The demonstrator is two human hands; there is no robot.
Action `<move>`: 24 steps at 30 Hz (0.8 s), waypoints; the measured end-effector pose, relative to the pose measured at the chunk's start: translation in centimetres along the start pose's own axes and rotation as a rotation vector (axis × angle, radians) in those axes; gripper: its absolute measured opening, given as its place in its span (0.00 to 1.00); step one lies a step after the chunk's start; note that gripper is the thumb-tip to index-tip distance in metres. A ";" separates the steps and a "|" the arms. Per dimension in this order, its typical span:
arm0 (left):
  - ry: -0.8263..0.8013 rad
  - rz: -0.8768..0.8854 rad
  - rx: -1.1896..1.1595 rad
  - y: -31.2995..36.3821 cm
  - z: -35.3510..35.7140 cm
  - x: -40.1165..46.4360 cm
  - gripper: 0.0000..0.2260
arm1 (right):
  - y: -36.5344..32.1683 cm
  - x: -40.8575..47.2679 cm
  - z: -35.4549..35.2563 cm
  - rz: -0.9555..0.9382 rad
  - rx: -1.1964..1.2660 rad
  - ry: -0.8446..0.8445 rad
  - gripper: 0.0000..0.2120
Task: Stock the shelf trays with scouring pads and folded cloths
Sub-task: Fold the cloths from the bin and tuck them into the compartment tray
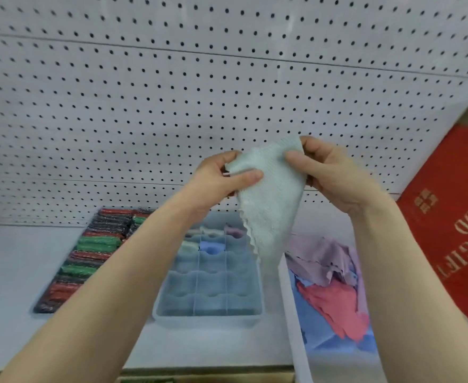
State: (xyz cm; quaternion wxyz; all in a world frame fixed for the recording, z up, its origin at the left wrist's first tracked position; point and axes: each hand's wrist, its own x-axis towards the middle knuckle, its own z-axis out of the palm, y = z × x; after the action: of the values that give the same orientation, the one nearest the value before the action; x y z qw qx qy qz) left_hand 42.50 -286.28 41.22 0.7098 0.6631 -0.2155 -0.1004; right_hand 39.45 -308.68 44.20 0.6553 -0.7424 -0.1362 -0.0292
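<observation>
Shelf (20,272): we saw open room left of the pads (89,252).
Grip: our left hand (216,178) and right hand (335,175) pinched the cloth (271,205) above the tray (210,313).

Behind my hands I see a white pegboard panel (172,87), its dark holes in regular rows, divided by thin horizontal seams. To the right of my right hand a red box (453,217) leans tilted, carrying gold lettering. Below my hands a pale shelf surface (14,272) extends to the left.

Pale mint cloth (268,194), red-green-black scouring pads (89,250), grey-blue tray (209,313), red box (453,230).
</observation>
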 end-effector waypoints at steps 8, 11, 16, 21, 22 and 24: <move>0.166 -0.018 -0.100 0.1 -4.7 -2.0 0.12 | 1.1 2.6 4.3 0.015 0.052 0.005 0.14; 0.195 0.006 -0.136 0.2 -5.9 -2.5 0.13 | 1.0 3.2 5.4 -0.002 0.055 -0.046 0.10; 0.278 0.033 -0.392 0.5 -7.7 -2.5 0.13 | 0.8 4.6 6.9 0.041 0.114 -0.147 0.08; 0.656 0.093 0.040 0.3 -7.6 -1.8 0.25 | 1.3 6.5 10.0 0.068 -0.026 0.143 0.06; 0.664 0.156 0.079 0.3 -7.1 -1.8 0.26 | 1.3 6.6 10.7 0.050 -0.010 0.156 0.06; 0.643 0.257 0.161 0.3 -5.9 -1.7 0.29 | 1.2 6.7 11.9 -0.004 0.010 0.173 0.03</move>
State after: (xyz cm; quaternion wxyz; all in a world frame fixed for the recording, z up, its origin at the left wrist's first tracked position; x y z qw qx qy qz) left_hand 43.56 -280.22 41.07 0.6935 0.6821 -0.0699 0.2212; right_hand 44.52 -296.03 42.87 0.6683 -0.7335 -0.0807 -0.0935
